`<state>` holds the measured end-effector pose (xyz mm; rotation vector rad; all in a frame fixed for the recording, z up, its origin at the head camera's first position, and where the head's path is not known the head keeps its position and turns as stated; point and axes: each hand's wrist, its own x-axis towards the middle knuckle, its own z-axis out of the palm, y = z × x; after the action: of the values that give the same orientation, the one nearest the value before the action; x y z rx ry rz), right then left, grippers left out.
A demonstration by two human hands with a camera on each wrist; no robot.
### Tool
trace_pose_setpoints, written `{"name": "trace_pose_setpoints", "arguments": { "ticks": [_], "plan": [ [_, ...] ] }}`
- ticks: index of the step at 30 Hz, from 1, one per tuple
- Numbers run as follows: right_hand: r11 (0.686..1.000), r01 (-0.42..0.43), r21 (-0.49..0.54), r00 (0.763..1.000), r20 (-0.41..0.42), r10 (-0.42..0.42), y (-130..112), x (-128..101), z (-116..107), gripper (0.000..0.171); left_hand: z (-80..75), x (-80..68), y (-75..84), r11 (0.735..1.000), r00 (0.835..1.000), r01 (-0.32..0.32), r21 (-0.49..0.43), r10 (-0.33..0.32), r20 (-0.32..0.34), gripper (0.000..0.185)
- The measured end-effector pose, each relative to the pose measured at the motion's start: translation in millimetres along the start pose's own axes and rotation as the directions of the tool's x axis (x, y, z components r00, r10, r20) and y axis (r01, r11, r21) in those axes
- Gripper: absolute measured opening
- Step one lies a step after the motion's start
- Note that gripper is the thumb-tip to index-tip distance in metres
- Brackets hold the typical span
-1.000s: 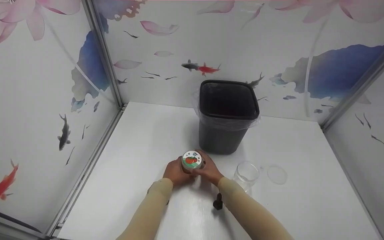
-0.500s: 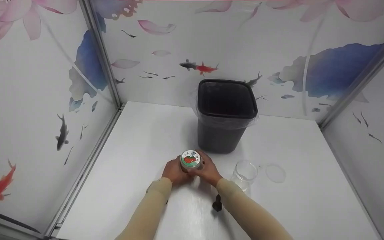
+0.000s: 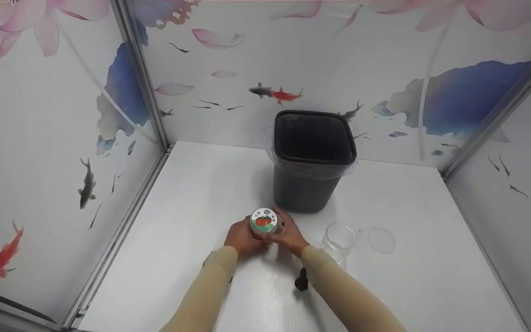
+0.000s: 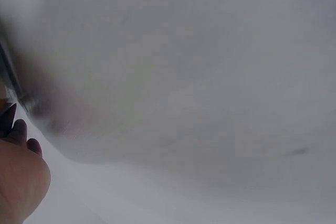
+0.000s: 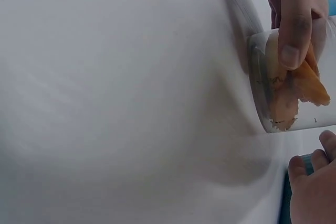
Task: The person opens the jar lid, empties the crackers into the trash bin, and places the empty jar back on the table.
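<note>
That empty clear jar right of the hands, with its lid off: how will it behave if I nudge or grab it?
The clear jar looks empty, so probably light and easy to slide on the smooth white table. It stands upright and taller than wide, so a high push may tip it. If tipped, its round body would likely roll. The lid lies flat beside it.

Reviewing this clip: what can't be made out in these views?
- Head view: the jar body, hidden by the left hand and right hand; lid print too small to read.
- Left wrist view: mostly blur; the jar is out of frame.
- Right wrist view: jar cut off by the right edge.
</note>
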<state>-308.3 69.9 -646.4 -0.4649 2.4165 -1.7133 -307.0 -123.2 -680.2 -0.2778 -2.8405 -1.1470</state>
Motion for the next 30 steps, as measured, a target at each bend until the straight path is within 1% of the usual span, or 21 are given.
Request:
{"name": "trace_pose_setpoints", "arguments": {
  "ticks": [2,5,7,11,13,16,22,25,30],
  "plan": [
    [1.0,-0.004,-0.011,1.0,-0.013,0.004,0.1,-2.9,1.1,0.097,-1.3,-0.8,-0.4,1.0,1.0,0.008,-0.004,-0.008,-0.002,0.083],
    [0.999,0.011,-0.038,1.0,-0.021,-0.011,0.5,-5.4,2.1,0.095,-2.9,-1.2,0.0,1.0,1.0,0.021,0.003,-0.021,-0.002,0.082],
    [0.998,0.014,-0.053,1.0,-0.023,-0.015,0.6,-6.0,1.7,0.094,-2.8,-1.0,0.4,1.0,1.0,0.022,0.009,-0.022,0.0,0.081],
    [0.998,0.02,-0.061,0.999,-0.026,-0.022,0.3,-4.3,-0.7,0.092,-1.6,-0.1,2.4,1.0,1.0,0.022,-0.008,-0.022,0.008,0.081],
    [0.998,0.025,-0.061,0.999,-0.019,-0.026,0.2,-2.5,-2.4,0.092,-1.1,0.6,4.2,1.0,1.0,0.013,-0.025,-0.013,0.005,0.082],
    [0.998,0.029,-0.059,1.0,-0.002,-0.029,0.0,0.1,-4.4,0.092,0.0,1.3,6.8,1.0,1.0,-0.004,-0.024,0.004,-0.001,0.084],
    [0.998,0.049,-0.032,0.998,0.031,-0.048,2.0,-0.2,-6.4,0.09,2.6,-0.9,7.0,1.0,1.0,-0.009,-0.02,0.009,0.004,0.087],
    [0.997,0.069,-0.026,0.997,0.02,-0.069,2.0,-3.4,-6.0,0.091,1.6,-3.1,6.4,1.0,1.0,-0.002,-0.026,0.002,0.01,0.089],
    [0.994,0.089,-0.057,0.996,-0.012,-0.09,-0.9,-8.3,-3.0,0.095,-2.1,-3.6,5.8,1.0,1.0,0.003,-0.013,-0.003,0.01,0.088]
  ]
}}
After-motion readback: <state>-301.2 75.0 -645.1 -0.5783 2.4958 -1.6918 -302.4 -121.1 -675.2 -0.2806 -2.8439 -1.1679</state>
